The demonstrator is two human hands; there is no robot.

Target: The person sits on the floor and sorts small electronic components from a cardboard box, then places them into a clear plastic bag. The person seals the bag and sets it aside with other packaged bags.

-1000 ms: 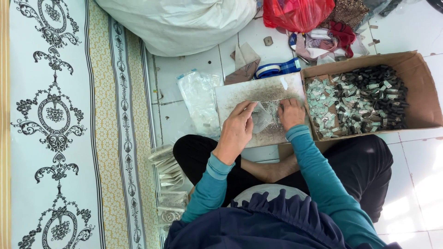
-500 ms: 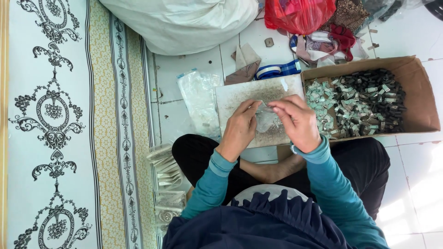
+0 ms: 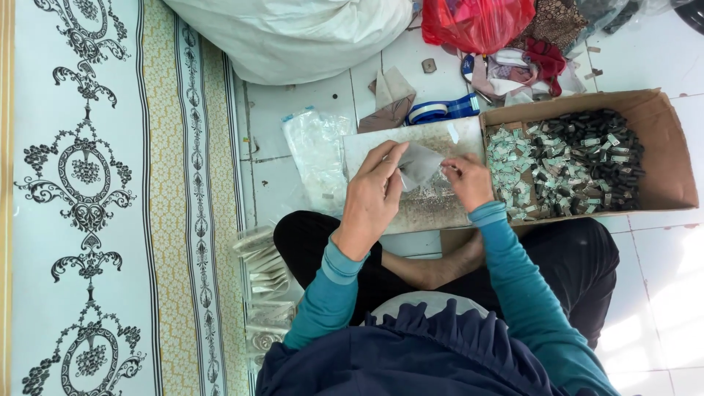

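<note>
I sit cross-legged on a tiled floor with a flat speckled board [image 3: 381, 139] in front of my knees. My left hand [image 3: 372, 196] and my right hand [image 3: 468, 180] are over the board, both pinching a small clear plastic bag [image 3: 419, 164] between them. The left fingers hold its near edge, the right fingers grip its right side. Small pieces lie scattered on the board under the bag. Just right of my right hand stands an open cardboard box [image 3: 664, 139] filled with several small dark parts and pale packets.
A stack of clear plastic bags [image 3: 314, 150] lies left of the board. More flat packets [image 3: 265, 271] pile beside my left knee. A large white sack [image 3: 293, 33], a red bag [image 3: 477, 22], cloth scraps and blue tape [image 3: 440, 108] lie beyond. A patterned carpet [image 3: 95, 198] covers the left.
Both hands have lifted from pressing on the board and now hold the small clear bag up between them; the right hand has shifted slightly right.
</note>
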